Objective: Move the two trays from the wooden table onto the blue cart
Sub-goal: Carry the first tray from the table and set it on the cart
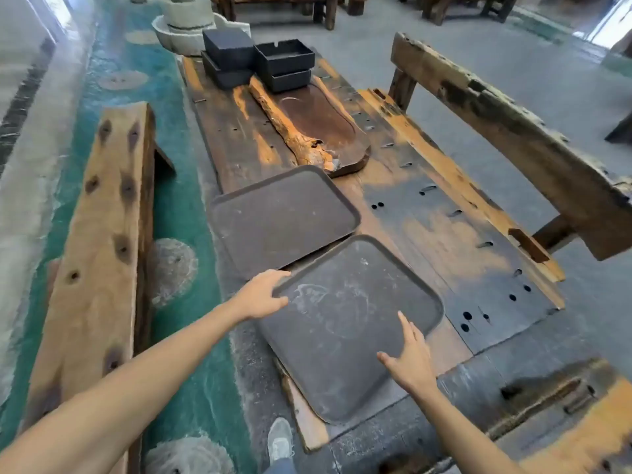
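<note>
While no writing or label shows anywhere, lying flat on the table [427, 213]: near tray [345, 323], its near corner overhanging the table's front edge; far tray [284, 220] just beyond, rims almost touching. Left hand [261, 297] curled onto the near tray's left corner. Right hand [408, 359] spread wide, hovering over the right rim, gripping nothing. Bare wood open to the right.

2 dark trays lie on the wooden table [444, 234] at frame centre; the left hand [261, 295] grips the nearer tray [345, 323], the right hand [408, 360] rests open on it.
</note>
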Demonstrator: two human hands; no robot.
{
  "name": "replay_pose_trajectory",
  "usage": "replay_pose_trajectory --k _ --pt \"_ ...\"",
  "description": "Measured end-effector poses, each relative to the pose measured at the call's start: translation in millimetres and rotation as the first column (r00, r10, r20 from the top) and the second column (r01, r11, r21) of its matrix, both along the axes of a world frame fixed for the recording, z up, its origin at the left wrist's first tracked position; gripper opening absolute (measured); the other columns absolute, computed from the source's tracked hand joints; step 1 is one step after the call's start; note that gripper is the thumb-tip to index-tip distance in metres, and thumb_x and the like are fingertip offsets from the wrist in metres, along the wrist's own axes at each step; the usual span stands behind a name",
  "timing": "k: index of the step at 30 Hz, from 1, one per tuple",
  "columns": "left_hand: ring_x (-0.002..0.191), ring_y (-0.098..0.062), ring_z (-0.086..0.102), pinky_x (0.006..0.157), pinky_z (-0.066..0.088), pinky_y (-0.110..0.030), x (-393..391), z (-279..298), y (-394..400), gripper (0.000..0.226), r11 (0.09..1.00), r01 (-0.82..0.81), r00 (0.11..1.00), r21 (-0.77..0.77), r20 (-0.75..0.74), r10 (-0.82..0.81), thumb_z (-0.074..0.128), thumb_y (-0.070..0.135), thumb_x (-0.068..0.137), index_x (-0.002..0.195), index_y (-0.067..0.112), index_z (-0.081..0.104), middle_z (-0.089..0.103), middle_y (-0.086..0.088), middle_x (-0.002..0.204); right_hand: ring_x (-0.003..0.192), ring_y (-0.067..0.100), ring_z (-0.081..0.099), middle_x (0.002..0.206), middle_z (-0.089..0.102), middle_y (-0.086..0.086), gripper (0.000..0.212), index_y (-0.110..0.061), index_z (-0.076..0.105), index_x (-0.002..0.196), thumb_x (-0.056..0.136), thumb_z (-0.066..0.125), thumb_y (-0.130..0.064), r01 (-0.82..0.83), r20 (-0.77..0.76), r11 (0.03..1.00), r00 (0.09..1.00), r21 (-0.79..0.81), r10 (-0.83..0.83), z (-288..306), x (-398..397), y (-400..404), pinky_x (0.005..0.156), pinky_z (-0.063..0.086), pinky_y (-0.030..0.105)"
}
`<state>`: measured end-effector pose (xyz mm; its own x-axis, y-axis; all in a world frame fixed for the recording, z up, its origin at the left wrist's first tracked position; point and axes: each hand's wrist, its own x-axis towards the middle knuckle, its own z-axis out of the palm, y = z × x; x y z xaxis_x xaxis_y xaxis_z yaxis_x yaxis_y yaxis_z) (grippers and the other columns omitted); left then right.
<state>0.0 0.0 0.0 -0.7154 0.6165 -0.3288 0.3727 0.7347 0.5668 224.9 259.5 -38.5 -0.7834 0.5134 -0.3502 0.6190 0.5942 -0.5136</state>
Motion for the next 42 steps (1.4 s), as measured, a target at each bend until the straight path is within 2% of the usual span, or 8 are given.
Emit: replay_pose_trajectory --k 9,16,18,23,26,32,36,42 --pt "0.143 -0.025 0.034 0.111 0.025 -0.037 -74 -70 63 0.062 0.987 -0.159 0.912 -0.003 0.381 0.148 0.056 0.046 0.094 0.148 0.018 0.042 0.038 -0.007 0.156 0.12 0.028 0.052 0.145 0.049 0.006 0.068 -0.019 0.03 0.151 0.093 0.065 -0.019 0.711 0.217 0.415 0.615 -0.568 -0.758 -49 -24 27 0.091 0.044 0.041" --pt "0.106 0.01 0.06 0.09 0.036 -0.003 -86 -104 81 0.034 0.862 -0.498 0.63 0.094 0.722 0.285 0.038 0.038 0.102 0.112 0.034 0.07 0.058 0.006 0.131 0.104 0.015 0.057 0.132 0.056 -0.006 0.041 -0.029 0.051 0.132 0.092 0.058 -0.02 0.748 0.346 0.18 0.488 -0.638 -0.801 -61 -22 31 0.09 0.049 0.045" --pt "0.128 -0.008 0.049 0.109 0.029 -0.022 -93 -107 76 0.054 0.825 -0.565 0.542 0.028 0.766 0.345 0.035 0.054 0.097 0.135 0.023 0.058 0.054 0.004 0.138 0.107 0.016 0.059 0.127 0.061 -0.005 0.042 -0.034 0.055 0.121 0.087 0.053 -0.011 0.725 0.374 0.09 0.452 -0.683 -0.81 -64 -19 30 0.088 0.053 0.044" --pt "0.089 -0.025 0.062 0.074 0.046 -0.035 -91 -106 61 0.071 0.803 -0.587 0.349 -0.101 0.864 0.363 0.037 0.076 0.08 0.113 0.024 0.072 0.075 -0.001 0.089 0.122 0.017 0.052 0.134 0.056 -0.005 0.066 -0.036 0.052 0.137 0.077 0.049 -0.007 0.647 0.403 -0.084 0.363 -0.758 -0.84 -62 -3 37 0.079 0.05 0.036" --pt "0.085 -0.034 0.055 0.071 0.042 -0.04 -75 -102 51 0.085 0.768 -0.638 0.283 -0.06 0.909 0.306 0.042 0.077 0.074 0.121 0.012 0.068 0.068 -0.018 0.091 0.1 0.018 0.061 0.12 0.063 -0.002 0.041 -0.026 0.064 0.127 0.087 0.053 -0.029 0.587 0.434 -0.185 0.318 -0.789 -0.843 -55 7 44 0.068 0.051 0.033" --pt "0.111 -0.04 0.058 0.092 0.044 -0.051 -35 -85 17 0.08 0.704 -0.71 0.135 -0.023 0.976 0.168 0.048 0.081 0.071 0.114 0.016 0.067 0.061 -0.026 0.129 0.099 0.023 0.061 0.122 0.069 0.003 0.056 -0.027 0.064 0.129 0.092 0.04 -0.063 0.48 0.429 -0.207 0.416 -0.853 -0.802 -34 29 64 0.106 0.037 0.044" --pt "0.104 -0.038 0.065 0.09 0.048 -0.054 5 -64 -7 0.079 0.628 -0.778 0.086 0.019 0.993 0.076 0.053 0.08 0.071 0.12 0.019 0.066 0.063 -0.021 0.13 0.063 0.017 0.062 0.099 0.074 0.005 0.059 -0.023 0.06 0.134 0.096 0.038 -0.061 0.359 0.403 -0.242 0.491 -0.901 -0.772 -8 40 70 0.063 0.049 0.029" --pt "0.139 -0.037 0.044 0.116 0.023 -0.06 91 -21 -49 0.083 0.427 -0.898 0.082 0.101 0.995 -0.063 0.05 0.075 0.079 0.145 0.025 0.047 0.047 -0.012 0.152 0.076 0.019 0.051 0.119 0.066 0.008 0.062 -0.016 0.058 0.137 0.097 0.038 -0.059 0.24 0.339 -0.24 0.652 -0.941 -0.679 19 58 84 0.074 0.039 0.032"
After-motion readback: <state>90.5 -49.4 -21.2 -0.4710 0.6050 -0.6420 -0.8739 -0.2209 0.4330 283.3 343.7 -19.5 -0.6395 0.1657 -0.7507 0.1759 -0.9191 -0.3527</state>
